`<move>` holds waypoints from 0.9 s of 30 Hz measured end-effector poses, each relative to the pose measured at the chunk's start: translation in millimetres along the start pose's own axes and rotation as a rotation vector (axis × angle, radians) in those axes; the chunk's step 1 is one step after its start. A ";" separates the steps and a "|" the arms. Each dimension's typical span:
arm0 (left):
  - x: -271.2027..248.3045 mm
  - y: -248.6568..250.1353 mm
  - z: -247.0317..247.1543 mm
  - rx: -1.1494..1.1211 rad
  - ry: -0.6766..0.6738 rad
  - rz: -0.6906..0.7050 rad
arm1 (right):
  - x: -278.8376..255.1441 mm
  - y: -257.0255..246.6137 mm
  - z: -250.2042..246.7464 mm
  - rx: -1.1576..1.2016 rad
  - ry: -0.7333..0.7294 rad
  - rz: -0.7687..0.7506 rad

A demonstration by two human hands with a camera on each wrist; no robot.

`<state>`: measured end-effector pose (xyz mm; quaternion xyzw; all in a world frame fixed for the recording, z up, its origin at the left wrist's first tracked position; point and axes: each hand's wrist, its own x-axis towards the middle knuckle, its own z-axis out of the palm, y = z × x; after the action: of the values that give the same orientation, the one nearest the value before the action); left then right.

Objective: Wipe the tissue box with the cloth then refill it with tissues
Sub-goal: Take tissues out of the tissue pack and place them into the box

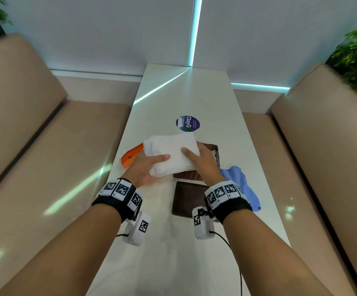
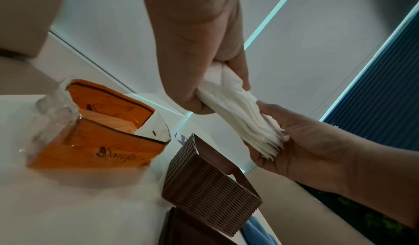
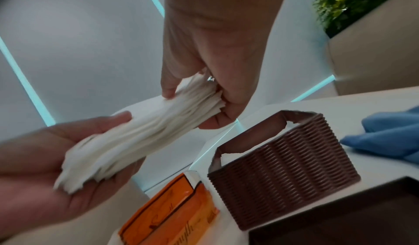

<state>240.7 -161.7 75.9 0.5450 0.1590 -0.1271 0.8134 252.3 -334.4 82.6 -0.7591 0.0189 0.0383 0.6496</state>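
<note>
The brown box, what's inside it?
The brown box stands open on top, but no view looks down into it. The tissue stack, gripped by both hands, hides its opening from above.

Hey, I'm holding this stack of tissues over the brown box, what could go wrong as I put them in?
The tissue stack is held only at its ends by the left hand and right hand; its layers already fan apart in the wrist views, so sheets may slip out or crumple. The woven tissue box looks light, so pushing the stack in might shove it. The lid lies apart, easy to forget.
</note>
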 end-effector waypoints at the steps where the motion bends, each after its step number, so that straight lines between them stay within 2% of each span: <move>1: -0.1 0.3 0.0 0.010 0.001 -0.005 | -1.2 0.2 0.9 -0.004 -0.003 0.010; 4: -1.0 1.9 -2.0 0.026 -0.007 -0.013 | -1.8 1.7 2.5 0.034 -0.007 0.079; 6: -1.1 3.0 -5.6 -0.032 -0.047 -0.018 | -2.7 0.4 0.3 0.140 -0.030 0.125; 9: -6.1 2.1 -6.4 -0.324 -0.080 -0.019 | -7.6 -6.8 -0.1 0.274 -0.015 0.122; 11: -10.1 -2.8 -2.8 -0.572 -0.073 0.004 | -13.3 -11.3 6.5 0.319 0.020 0.062; 13: -12.3 -11.3 2.6 -0.698 -0.071 0.024 | -21.0 -13.9 15.6 0.331 0.050 -0.008; 18: -15.7 -19.0 13.4 -0.703 -0.109 0.049 | -41.3 -15.5 26.3 0.365 -0.027 -0.084; 22: -16.3 -11.9 17.0 -0.631 -0.114 0.070 | -47.0 -12.5 28.0 0.310 0.071 -0.178; 27: -11.2 -5.4 12.5 -0.614 -0.043 0.146 | -46.1 -15.0 31.1 0.278 0.152 -0.238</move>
<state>229.9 -174.9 80.3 0.2812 0.1331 -0.0259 0.9500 206.5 -302.4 96.4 -0.6596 -0.0169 -0.0995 0.7448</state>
